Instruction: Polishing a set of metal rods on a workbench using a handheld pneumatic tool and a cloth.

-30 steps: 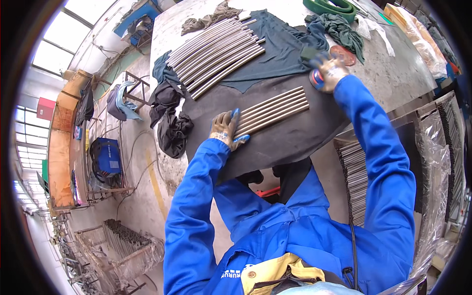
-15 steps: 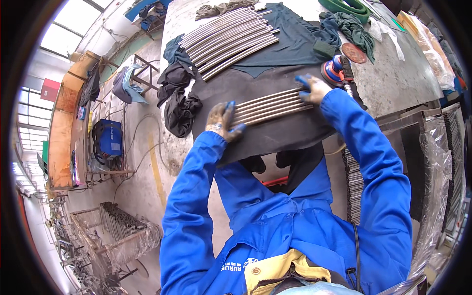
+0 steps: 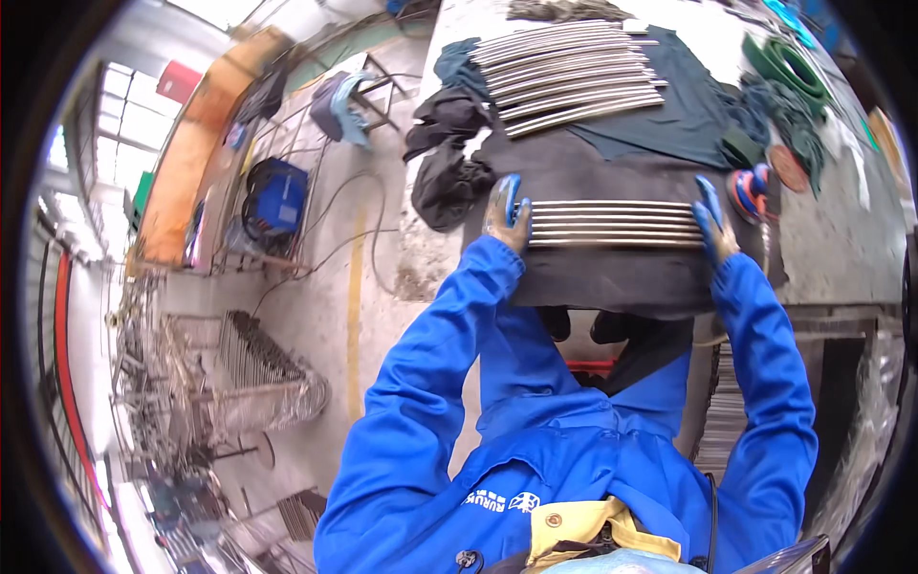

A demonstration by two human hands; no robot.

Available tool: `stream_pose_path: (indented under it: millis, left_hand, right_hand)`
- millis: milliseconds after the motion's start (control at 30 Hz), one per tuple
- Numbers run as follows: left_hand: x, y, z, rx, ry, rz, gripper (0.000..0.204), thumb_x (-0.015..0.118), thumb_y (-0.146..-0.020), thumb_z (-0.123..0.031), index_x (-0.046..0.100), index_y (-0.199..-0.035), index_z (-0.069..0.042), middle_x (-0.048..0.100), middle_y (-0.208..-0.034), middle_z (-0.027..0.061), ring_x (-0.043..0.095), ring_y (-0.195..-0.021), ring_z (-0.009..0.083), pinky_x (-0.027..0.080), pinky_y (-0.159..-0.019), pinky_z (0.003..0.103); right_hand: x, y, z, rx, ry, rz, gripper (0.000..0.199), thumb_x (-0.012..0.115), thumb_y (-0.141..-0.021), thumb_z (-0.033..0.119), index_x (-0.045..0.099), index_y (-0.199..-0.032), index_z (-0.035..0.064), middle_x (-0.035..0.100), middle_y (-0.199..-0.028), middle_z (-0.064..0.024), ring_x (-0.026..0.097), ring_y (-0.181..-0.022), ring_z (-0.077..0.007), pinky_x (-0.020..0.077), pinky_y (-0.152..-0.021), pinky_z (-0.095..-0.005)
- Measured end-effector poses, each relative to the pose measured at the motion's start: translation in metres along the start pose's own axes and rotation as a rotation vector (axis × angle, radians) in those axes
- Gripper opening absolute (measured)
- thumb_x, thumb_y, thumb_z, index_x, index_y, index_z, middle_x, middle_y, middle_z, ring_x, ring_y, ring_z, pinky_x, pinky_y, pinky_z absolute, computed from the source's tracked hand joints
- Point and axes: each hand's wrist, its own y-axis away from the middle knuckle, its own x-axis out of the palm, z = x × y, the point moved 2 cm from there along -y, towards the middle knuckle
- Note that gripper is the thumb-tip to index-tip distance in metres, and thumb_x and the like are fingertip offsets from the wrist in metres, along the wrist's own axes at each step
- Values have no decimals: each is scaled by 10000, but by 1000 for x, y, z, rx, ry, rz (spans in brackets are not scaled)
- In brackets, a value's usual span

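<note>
While leaning over the bench (image 3: 841, 258) in blue overalls, a worker is pressing the gloved left hand (image 3: 507, 212) and right hand (image 3: 713, 226) against opposite ends of a row of metal rods (image 3: 612, 223) lying on a dark mat (image 3: 612, 277), each grip closed on the bundle's ends. Farther back, a second stack of rods (image 3: 574, 72) is resting on dark cloth (image 3: 688, 124), green hose (image 3: 789, 67) beyond.
</note>
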Motion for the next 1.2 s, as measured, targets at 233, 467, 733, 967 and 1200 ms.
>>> stream_pose_path:
  millis: [233,467,733,967,1200]
  left_hand:
    - [-94,-49,93,-314,-877,64,790,706,-775,-442,410,-1447,-151,343,-1475,174,456,-1283,412,455,-1007,434]
    - [-65,-43,20,-14,122,-39,625,740,-696,-205,547,-1277,-77,538,-1225,184,611,-1007,345,519,-887,411]
    - [-43,-43,-157,73,520,270,750,740,-780,-296,441,-1415,-32,515,-1379,198,491,-1296,353,399,-1075,424]
    - [0,-30,-70,337,-442,512,789,631,-854,-422,357,-1482,-31,391,-1501,218,325,-1423,385,239,-1183,474]
    - [19,-17,-51,313,-567,651,722,484,-924,-446,338,-1485,-15,299,-1558,224,217,-1470,383,119,-1214,495]
  right_hand:
    - [32,21,58,-365,381,106,657,629,-902,319,390,-1475,103,384,-1504,-174,358,-1401,-358,274,-1166,-443]
    - [105,6,113,-323,128,271,719,698,-867,351,391,-1475,120,380,-1490,-170,367,-1385,-339,302,-1145,-472]
    - [108,-26,101,-181,-378,258,657,749,-824,209,479,-1416,115,602,-1269,-141,591,-1145,-275,426,-1046,-371]
    - [15,-2,64,0,1184,345,800,724,-769,367,396,-1482,213,399,-1507,-171,446,-1325,-399,371,-1099,-522]
    - [-2,-2,53,-345,1196,573,839,677,-776,375,314,-1519,227,255,-1582,-175,259,-1429,-441,267,-1152,-561]
